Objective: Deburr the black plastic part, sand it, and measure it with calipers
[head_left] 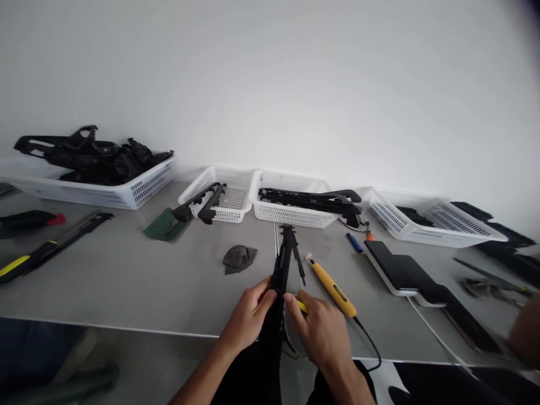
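Over the table's front edge, my left hand (250, 315) is closed around a long black plastic strip (283, 261), which points away from me. My right hand (323, 332) is closed just to the right of the strip, thumb near it. A bit of a yellow-handled tool (302, 306) shows between the right fingers; its working end is hidden. Beyond the strip's side lies a thin black piece (298, 261). To the right of my hands rests a yellow corded pen-shaped tool (335, 288).
White baskets (295, 215) with black plastic parts stand along the wall. Left lie a yellow-and-black cutter (17, 269), a green cloth (163, 225) and a grey crumpled piece (239, 259). Right are a blue object (354, 243), phone-like devices (392, 267) and another person's blurred hand (525, 332).
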The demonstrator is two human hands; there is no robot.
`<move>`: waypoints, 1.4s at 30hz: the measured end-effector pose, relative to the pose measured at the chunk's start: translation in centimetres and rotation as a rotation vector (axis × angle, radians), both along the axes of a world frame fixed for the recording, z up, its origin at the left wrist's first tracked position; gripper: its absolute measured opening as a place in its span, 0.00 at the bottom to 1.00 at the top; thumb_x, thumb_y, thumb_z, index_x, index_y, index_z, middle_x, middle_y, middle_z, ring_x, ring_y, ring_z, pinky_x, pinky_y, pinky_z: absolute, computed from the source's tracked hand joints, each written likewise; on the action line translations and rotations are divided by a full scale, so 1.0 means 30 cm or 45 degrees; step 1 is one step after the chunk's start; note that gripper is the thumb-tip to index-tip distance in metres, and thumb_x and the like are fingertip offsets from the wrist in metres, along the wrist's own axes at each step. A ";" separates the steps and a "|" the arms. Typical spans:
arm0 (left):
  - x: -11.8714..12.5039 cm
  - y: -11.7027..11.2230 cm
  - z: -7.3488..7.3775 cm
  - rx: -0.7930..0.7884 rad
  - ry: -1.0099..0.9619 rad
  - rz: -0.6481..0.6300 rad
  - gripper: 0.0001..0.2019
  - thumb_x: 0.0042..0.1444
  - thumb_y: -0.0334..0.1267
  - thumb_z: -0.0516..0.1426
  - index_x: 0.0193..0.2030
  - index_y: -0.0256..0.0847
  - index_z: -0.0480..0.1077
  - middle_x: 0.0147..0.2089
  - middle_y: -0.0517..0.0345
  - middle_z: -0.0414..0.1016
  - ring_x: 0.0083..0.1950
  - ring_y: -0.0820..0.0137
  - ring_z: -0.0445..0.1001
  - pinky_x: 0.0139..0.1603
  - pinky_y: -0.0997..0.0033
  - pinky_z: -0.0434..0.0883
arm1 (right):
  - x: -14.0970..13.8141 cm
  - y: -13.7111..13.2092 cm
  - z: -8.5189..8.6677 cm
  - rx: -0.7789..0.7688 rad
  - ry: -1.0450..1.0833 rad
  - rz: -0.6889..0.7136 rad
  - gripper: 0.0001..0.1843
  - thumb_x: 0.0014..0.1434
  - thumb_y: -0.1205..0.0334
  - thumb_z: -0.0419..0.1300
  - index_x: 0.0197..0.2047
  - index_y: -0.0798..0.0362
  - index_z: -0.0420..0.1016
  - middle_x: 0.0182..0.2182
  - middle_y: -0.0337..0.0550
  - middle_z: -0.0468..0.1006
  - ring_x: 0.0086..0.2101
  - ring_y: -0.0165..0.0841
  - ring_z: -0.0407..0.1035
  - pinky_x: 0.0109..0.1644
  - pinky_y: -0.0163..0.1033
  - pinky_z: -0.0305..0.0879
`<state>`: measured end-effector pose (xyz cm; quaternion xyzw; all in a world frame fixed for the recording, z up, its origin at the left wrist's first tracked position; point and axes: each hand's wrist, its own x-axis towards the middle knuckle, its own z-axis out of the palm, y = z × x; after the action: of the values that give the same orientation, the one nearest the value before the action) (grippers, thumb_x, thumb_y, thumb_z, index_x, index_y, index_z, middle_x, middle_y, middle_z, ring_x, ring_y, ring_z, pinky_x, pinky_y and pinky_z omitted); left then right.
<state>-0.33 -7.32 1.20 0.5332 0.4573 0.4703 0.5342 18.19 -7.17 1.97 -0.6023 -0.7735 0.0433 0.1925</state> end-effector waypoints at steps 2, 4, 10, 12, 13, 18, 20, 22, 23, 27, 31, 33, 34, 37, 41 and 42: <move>0.003 -0.001 -0.005 -0.062 -0.071 -0.046 0.25 0.70 0.58 0.58 0.62 0.41 0.78 0.40 0.55 0.82 0.37 0.62 0.79 0.41 0.66 0.78 | 0.026 -0.003 0.002 0.038 -0.013 0.021 0.38 0.76 0.30 0.39 0.27 0.47 0.69 0.22 0.41 0.79 0.24 0.37 0.75 0.31 0.41 0.47; 0.006 -0.001 -0.006 -0.146 -0.150 -0.097 0.29 0.68 0.60 0.59 0.65 0.41 0.75 0.35 0.58 0.79 0.29 0.66 0.76 0.33 0.68 0.77 | 0.045 -0.002 0.012 0.064 0.010 0.021 0.38 0.76 0.30 0.40 0.27 0.47 0.68 0.21 0.40 0.78 0.24 0.37 0.75 0.31 0.41 0.49; 0.011 -0.003 0.004 -0.140 -0.092 -0.123 0.25 0.67 0.59 0.61 0.58 0.40 0.80 0.32 0.59 0.77 0.27 0.69 0.76 0.29 0.72 0.75 | 0.047 0.032 0.051 0.040 0.020 0.045 0.37 0.76 0.31 0.41 0.26 0.46 0.68 0.21 0.39 0.78 0.24 0.37 0.74 0.30 0.41 0.49; 0.011 -0.004 -0.001 -0.181 -0.112 -0.125 0.26 0.67 0.59 0.61 0.58 0.40 0.79 0.30 0.61 0.75 0.25 0.70 0.74 0.26 0.72 0.74 | 0.045 0.045 0.052 0.044 0.001 0.006 0.38 0.76 0.30 0.41 0.25 0.46 0.69 0.21 0.41 0.79 0.24 0.38 0.75 0.30 0.41 0.49; 0.011 -0.004 -0.004 -0.202 -0.126 -0.125 0.27 0.67 0.59 0.61 0.60 0.39 0.78 0.29 0.62 0.74 0.24 0.70 0.73 0.25 0.73 0.74 | 0.046 0.048 0.050 0.046 0.007 -0.014 0.38 0.76 0.30 0.40 0.25 0.46 0.69 0.21 0.41 0.79 0.25 0.39 0.75 0.30 0.41 0.50; 0.009 -0.007 -0.015 -0.221 -0.135 -0.136 0.26 0.67 0.57 0.62 0.60 0.39 0.76 0.33 0.60 0.77 0.26 0.71 0.76 0.27 0.73 0.75 | 0.066 0.055 0.031 -0.019 0.057 0.014 0.37 0.75 0.30 0.41 0.26 0.45 0.69 0.22 0.40 0.79 0.25 0.39 0.75 0.31 0.41 0.51; 0.010 -0.007 -0.016 -0.229 -0.147 -0.135 0.26 0.67 0.57 0.62 0.61 0.39 0.76 0.33 0.61 0.76 0.26 0.72 0.75 0.27 0.73 0.75 | 0.079 0.062 0.024 -0.027 0.030 -0.057 0.38 0.76 0.30 0.41 0.25 0.45 0.69 0.21 0.41 0.79 0.25 0.40 0.75 0.30 0.41 0.50; 0.011 -0.007 -0.016 -0.239 -0.171 -0.121 0.26 0.66 0.57 0.63 0.61 0.39 0.75 0.33 0.61 0.76 0.26 0.71 0.75 0.27 0.72 0.76 | 0.089 0.069 0.019 -0.028 0.009 -0.100 0.38 0.76 0.31 0.41 0.24 0.45 0.68 0.21 0.42 0.78 0.25 0.40 0.75 0.30 0.41 0.49; 0.012 -0.007 -0.016 -0.244 -0.182 -0.116 0.26 0.65 0.56 0.63 0.61 0.39 0.75 0.35 0.60 0.76 0.27 0.71 0.76 0.28 0.71 0.77 | 0.092 0.070 0.017 -0.030 0.009 -0.087 0.38 0.76 0.31 0.41 0.24 0.45 0.68 0.21 0.42 0.78 0.25 0.40 0.75 0.30 0.41 0.49; 0.011 -0.010 -0.015 -0.244 -0.186 -0.128 0.24 0.63 0.50 0.65 0.61 0.40 0.74 0.39 0.56 0.79 0.32 0.69 0.78 0.33 0.68 0.79 | 0.093 0.054 0.012 -0.049 0.062 0.057 0.37 0.77 0.32 0.41 0.26 0.46 0.68 0.21 0.40 0.78 0.25 0.39 0.76 0.31 0.42 0.51; 0.009 -0.012 -0.019 -0.275 -0.196 -0.126 0.26 0.62 0.50 0.65 0.62 0.39 0.73 0.38 0.57 0.79 0.31 0.69 0.78 0.32 0.68 0.78 | 0.091 0.031 0.008 -0.041 0.091 0.142 0.35 0.78 0.34 0.42 0.26 0.46 0.68 0.22 0.39 0.78 0.25 0.36 0.75 0.32 0.42 0.52; 0.010 -0.012 -0.021 -0.296 -0.212 -0.106 0.28 0.61 0.51 0.66 0.63 0.39 0.71 0.38 0.57 0.79 0.29 0.70 0.76 0.31 0.68 0.78 | 0.097 0.029 0.007 -0.027 0.077 0.169 0.35 0.78 0.34 0.43 0.27 0.46 0.69 0.22 0.38 0.79 0.25 0.35 0.76 0.32 0.41 0.53; 0.011 -0.012 -0.021 -0.301 -0.212 -0.100 0.29 0.61 0.51 0.66 0.64 0.38 0.71 0.39 0.57 0.79 0.29 0.70 0.76 0.31 0.68 0.78 | 0.102 0.030 0.006 -0.015 0.065 0.168 0.35 0.78 0.34 0.43 0.27 0.46 0.69 0.22 0.38 0.79 0.25 0.36 0.76 0.32 0.41 0.53; 0.013 -0.013 -0.012 -0.310 -0.210 -0.108 0.29 0.61 0.53 0.65 0.63 0.38 0.71 0.38 0.57 0.79 0.30 0.69 0.78 0.32 0.68 0.78 | 0.116 0.040 0.005 0.041 0.037 0.083 0.36 0.77 0.33 0.43 0.26 0.46 0.68 0.22 0.39 0.79 0.25 0.37 0.76 0.30 0.41 0.54; 0.013 -0.015 0.003 -0.295 -0.242 -0.100 0.30 0.62 0.58 0.64 0.62 0.38 0.71 0.35 0.59 0.78 0.29 0.70 0.77 0.30 0.69 0.77 | 0.113 0.040 -0.003 0.060 0.056 0.078 0.34 0.78 0.35 0.42 0.26 0.45 0.67 0.21 0.38 0.78 0.24 0.37 0.76 0.30 0.41 0.54; 0.012 -0.015 0.005 -0.290 -0.240 -0.099 0.30 0.62 0.59 0.64 0.62 0.39 0.70 0.34 0.60 0.78 0.28 0.70 0.76 0.30 0.69 0.76 | 0.108 0.038 -0.006 0.050 0.058 0.111 0.34 0.78 0.35 0.42 0.26 0.45 0.67 0.21 0.37 0.78 0.24 0.37 0.76 0.30 0.42 0.54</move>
<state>0.03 -7.78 1.34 0.4401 0.4345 0.4424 0.6494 21.44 -6.02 1.78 -0.5630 -0.7951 0.0500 0.2199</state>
